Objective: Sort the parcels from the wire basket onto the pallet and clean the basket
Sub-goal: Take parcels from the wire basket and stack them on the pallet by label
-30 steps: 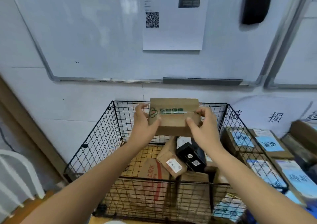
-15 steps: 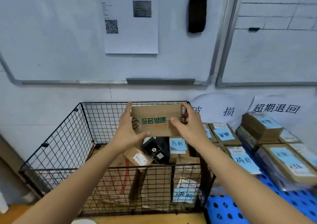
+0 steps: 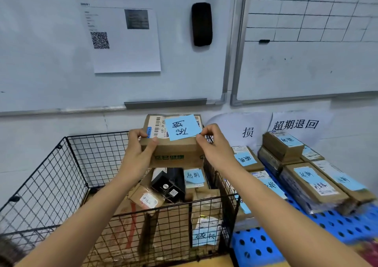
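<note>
brown parcel (image 3: pixel 173 152) (blue note (image 3: pixel 182 127)), black basket (image 3: pixel 61 174)

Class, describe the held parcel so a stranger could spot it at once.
Find the black wire basket under the whiteboard. Above it, the left hand and right hand hold a brown cardboard parcel. Unlike the parcels in the basket or on the blue pallet, it is lifted, with green print in front and a blue note on top.

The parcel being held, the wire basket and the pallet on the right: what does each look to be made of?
Parcel: matte brown cardboard with green print, and a blue paper note stuck on top.
Basket: thin wire grid with a black finish, probably coated metal.
Pallet: bright blue and smooth, with moulded round holes, so most likely plastic.
</note>
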